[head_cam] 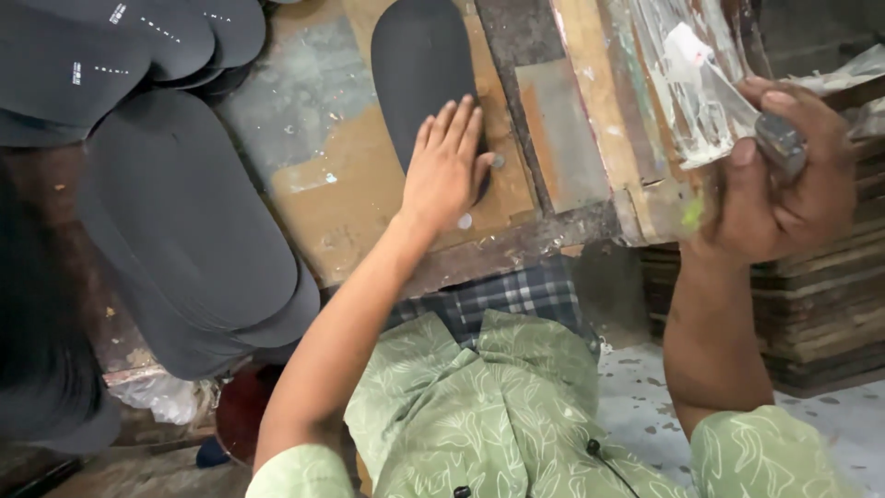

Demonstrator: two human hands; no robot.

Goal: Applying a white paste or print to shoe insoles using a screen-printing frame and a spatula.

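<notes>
Spreading across the left of the frame, a fanned stack of dark sole-shaped sheets (194,231) overlaps in layers, with a second pile of dark soles (120,46) bearing small pale marks at the top left corner. Beside them lies a worn wooden workboard (323,184), patched in grey and brown and streaked with dried glue. On that board rests a single black insole (419,74), lying flat with its rounded end pointing away from the person. The left hand (447,166) lies flat on the near end of the insole, fingers extended and close together, gripping nothing. The right hand (784,180), raised at the right edge of the board, is closed around a grey-handled tool (782,138) whose working end is wrapped in glue-smeared clear plastic (701,101). A green leaf-patterned shirt (498,415) fills the foreground.
</notes>
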